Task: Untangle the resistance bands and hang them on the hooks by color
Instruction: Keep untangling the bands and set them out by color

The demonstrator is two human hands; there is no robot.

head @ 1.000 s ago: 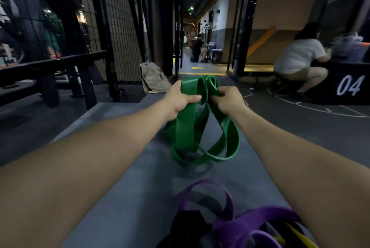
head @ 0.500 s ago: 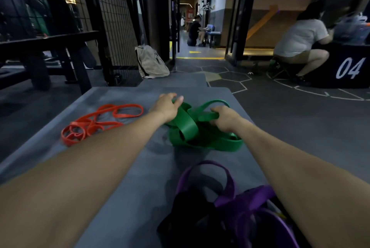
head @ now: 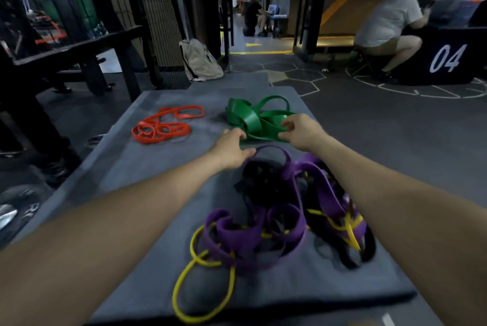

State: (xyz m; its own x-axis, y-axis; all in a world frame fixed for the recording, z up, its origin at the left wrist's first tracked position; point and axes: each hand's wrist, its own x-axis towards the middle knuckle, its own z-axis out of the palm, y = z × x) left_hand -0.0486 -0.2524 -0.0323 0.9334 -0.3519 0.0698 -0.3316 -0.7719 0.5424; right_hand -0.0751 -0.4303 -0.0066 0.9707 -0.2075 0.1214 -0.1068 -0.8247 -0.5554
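On the grey mat (head: 110, 175), toward its far left corner, the orange bands (head: 163, 125) lie as a thin, loose coil, separated from the other colours; they are judged light and limp, and are best lifted by hooking a finger through the whole loop. Toward the middle of the far edge, the green bands (head: 253, 117) form a heap of wide flat strap; the material looks rubbery, soft in bending but springy, so it is expected to grip skin well and to recoil if stretched. Take hold at an open outer loop, not at the crossing point. The left hand (head: 232, 150) hovers near the mat centre, between the green heap and the purple bands (head: 263, 233), with fingers loosely curled and holding nothing; whether its fingertips touch the green strap cannot be told. The right hand (head: 300, 132) sits at the near right side of the green heap, fingers bent and relaxed over the strap, apparently touching it without a closed grip. Across the near half of the mat, purple, black bands (head: 259, 183) and yellow bands (head: 205, 288) remain interlaced. The thin yellow cord is judged the likeliest to snag; work it free by feeding loops, not pulling. No hooks are visible.
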